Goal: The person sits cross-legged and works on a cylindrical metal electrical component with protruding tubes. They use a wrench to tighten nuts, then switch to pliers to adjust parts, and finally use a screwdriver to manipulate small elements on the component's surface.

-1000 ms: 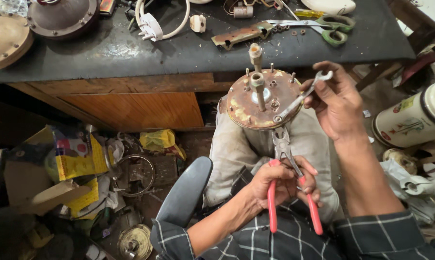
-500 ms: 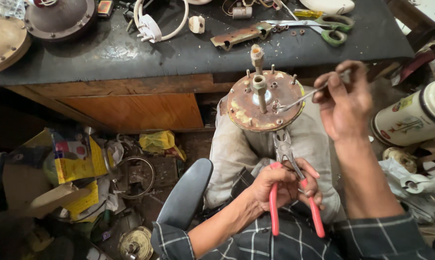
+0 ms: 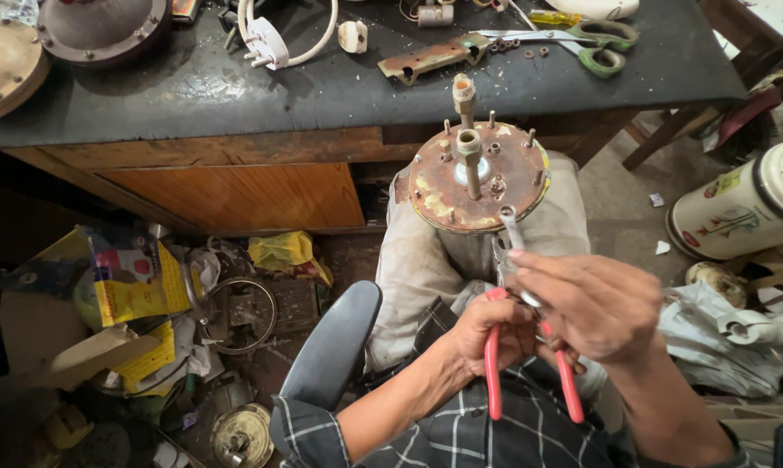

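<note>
Head view: the round rusty metal plate with studs and a central pipe (image 3: 478, 178) rests on the person's knees, just below the dark tabletop (image 3: 235, 87) edge. At approx. 5 o'clock of the plate the left hand (image 3: 495, 334) has its fingers clenched on the red-handled pliers (image 3: 495, 373); pliers' nose meets the plate rim. Right hand (image 3: 595, 303) pinches a small silver spanner (image 3: 514, 238) w/ its fingers, its end at the same rim spot. Judging by this, the rim nut work is in progress; other studs look bare. On the tabletop at 1 o'clock lie green-handled scissors (image 3: 595, 39).
</note>
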